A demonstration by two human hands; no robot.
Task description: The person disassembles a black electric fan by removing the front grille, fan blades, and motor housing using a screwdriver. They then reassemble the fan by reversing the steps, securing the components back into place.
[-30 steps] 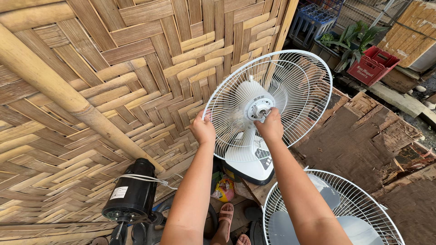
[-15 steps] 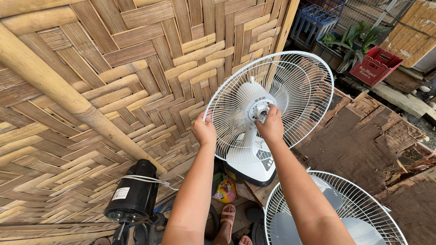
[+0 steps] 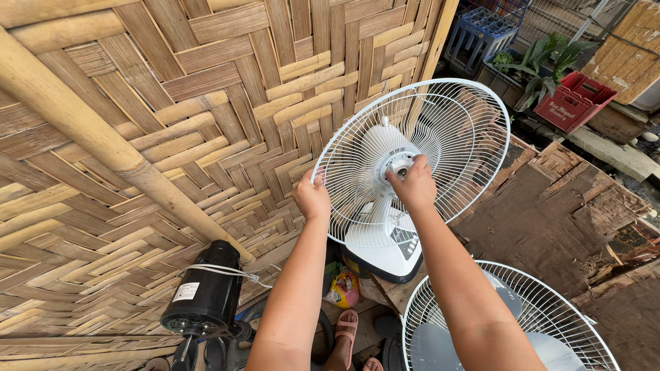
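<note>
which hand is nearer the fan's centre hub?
Right. The right hand grips the centre hub; the left hand holds the white grille at its left rim, away from the hub.

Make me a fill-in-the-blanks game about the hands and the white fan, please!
1. The left hand grips the rim of the round white wire fan guard on its ____ side.
2. The right hand pinches the small knob at the guard's ____.
3. The wall behind the fan is woven from ____ strips.
4. The plastic crate beside the green plant is ____.

Missing words: left; centre; bamboo; red
</note>
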